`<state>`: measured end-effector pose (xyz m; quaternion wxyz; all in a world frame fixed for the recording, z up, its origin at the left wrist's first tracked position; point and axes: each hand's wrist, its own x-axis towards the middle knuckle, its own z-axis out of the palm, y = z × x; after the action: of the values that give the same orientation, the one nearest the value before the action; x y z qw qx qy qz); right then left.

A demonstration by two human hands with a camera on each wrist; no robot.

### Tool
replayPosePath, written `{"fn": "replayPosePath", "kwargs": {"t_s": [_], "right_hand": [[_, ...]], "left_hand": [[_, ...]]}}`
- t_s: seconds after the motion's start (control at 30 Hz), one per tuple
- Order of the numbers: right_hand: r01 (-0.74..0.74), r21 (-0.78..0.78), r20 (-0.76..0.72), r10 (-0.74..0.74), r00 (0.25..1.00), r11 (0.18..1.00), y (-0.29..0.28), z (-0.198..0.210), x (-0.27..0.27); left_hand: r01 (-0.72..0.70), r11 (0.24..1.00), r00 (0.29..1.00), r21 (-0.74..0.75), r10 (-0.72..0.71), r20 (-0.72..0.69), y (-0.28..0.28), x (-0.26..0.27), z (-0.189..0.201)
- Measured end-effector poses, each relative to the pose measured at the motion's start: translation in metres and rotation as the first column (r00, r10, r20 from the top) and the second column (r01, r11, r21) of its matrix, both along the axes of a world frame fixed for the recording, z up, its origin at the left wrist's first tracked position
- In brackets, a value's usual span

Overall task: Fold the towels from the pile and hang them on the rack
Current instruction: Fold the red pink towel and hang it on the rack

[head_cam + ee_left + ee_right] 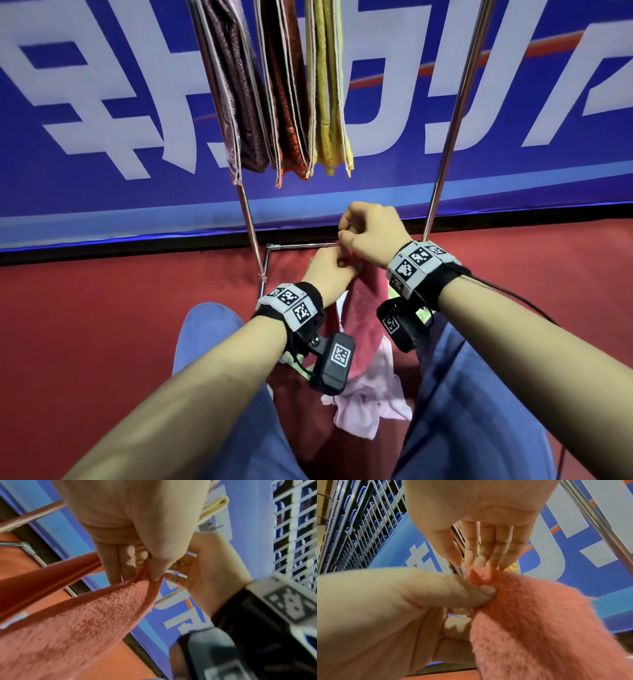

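Rack (445, 144) ahead, three folded towels (287, 85) hung on its left part. Pink towel (363, 318) hangs lengthwise, long axis near vertical, top corner up at hands, tail down into pile (370, 407) between knees. Left hand (329, 270) pinches top corner; right hand (373, 233) fingers curled, pinching same edge just above. Risk: small pinch slips, corners misalign, fold goes crooked; tail may drag pile.

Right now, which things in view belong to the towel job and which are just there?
In the job:
- pink towel, pinched at its top by the left hand and right hand
- pale pink towel on the floor
- rack with three folded towels hung

Just there:
- blue banner
- red floor
- metal barrier
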<state>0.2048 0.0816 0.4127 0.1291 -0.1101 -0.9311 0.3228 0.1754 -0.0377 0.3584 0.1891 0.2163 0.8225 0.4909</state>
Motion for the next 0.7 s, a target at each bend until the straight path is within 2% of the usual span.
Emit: {"fn": "replayPosePath", "kwargs": {"t_s": [0.1, 0.17, 0.27, 0.3, 0.37, 0.43, 0.47, 0.53, 0.7], "right_hand": [[0.028, -0.037, -0.026, -0.029, 0.999, 0.999, 0.005, -0.007, -0.001], [0.075, -0.051, 0.011, -0.074, 0.997, 0.996, 0.01, -0.016, 0.001], [0.128, -0.226, 0.084, -0.111, 0.99, 0.966, 0.017, -0.035, 0.003], [0.158, -0.329, 0.1, -0.132, 0.986, 0.931, 0.018, -0.04, 0.004], [0.203, -0.563, 0.142, -0.148, 0.979, 0.801, 0.017, -0.044, 0.007], [0.215, -0.736, 0.212, -0.082, 0.974, 0.642, 0.016, -0.044, 0.012], [0.21, -0.771, 0.236, -0.036, 0.971, 0.601, 0.016, -0.042, 0.014], [0.16, -0.782, 0.206, 0.008, 0.978, 0.602, 0.016, -0.039, 0.017], [0.127, -0.715, 0.086, -0.093, 0.992, 0.688, 0.02, -0.037, 0.007]], "left_hand": [[-0.121, 0.99, 0.984, 0.078, 0.11, 0.139, -0.006, -0.006, 0.0], [-0.206, 0.966, 0.95, 0.158, 0.159, 0.269, -0.007, -0.009, 0.004], [-0.285, 0.909, 0.89, 0.304, 0.132, 0.437, -0.008, -0.01, 0.016], [-0.301, 0.893, 0.879, 0.335, 0.124, 0.46, -0.008, -0.01, 0.019], [-0.329, 0.866, 0.863, 0.376, 0.115, 0.491, -0.009, -0.013, 0.023], [-0.347, 0.85, 0.854, 0.396, 0.112, 0.509, -0.01, -0.015, 0.026], [-0.349, 0.85, 0.85, 0.395, 0.11, 0.515, -0.011, -0.015, 0.027], [-0.322, 0.867, 0.848, 0.381, 0.085, 0.523, -0.014, -0.013, 0.029], [-0.179, 0.928, 0.845, 0.328, -0.025, 0.534, -0.017, 0.0, 0.03]]}}
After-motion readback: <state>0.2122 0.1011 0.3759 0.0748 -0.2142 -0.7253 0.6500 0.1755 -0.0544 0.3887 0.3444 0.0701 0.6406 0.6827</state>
